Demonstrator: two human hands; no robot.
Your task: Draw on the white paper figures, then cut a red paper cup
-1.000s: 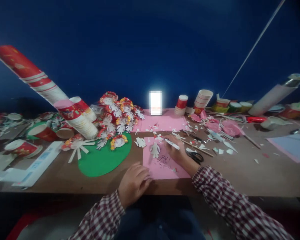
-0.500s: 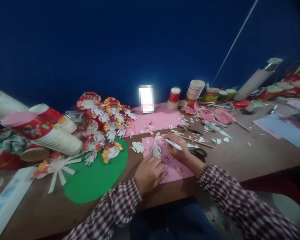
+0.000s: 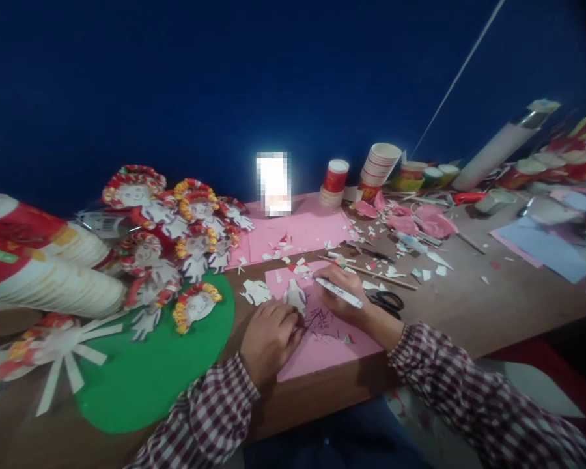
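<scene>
Leftward, paper cups (image 3: 73,277) cut off by view, green paper (image 3: 127,397), left hand (image 3: 271,339) curled over a paper figure (image 3: 293,294), lower end hidden, grip untellable, pink sheet (image 3: 332,357) near worktop (image 3: 461,303) front edge, right hand (image 3: 352,281) clasping white marker (image 3: 339,291), scissors (image 3: 389,301) partly hidden, worktop stretching rightward.

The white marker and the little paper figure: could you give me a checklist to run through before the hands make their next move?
1. White marker gripped in the right hand: ok.
2. Marker tip uncapped: cannot tell, too small and blurred.
3. Paper figure lying on the pink sheet: ok.
4. Left hand pressing the figure down: cannot tell; its fingers are at the figure's lower end.
5. Pink sheet free of paper scraps: not ok, some lie on it.
6. Scissors apart from the figure: ok.
</scene>
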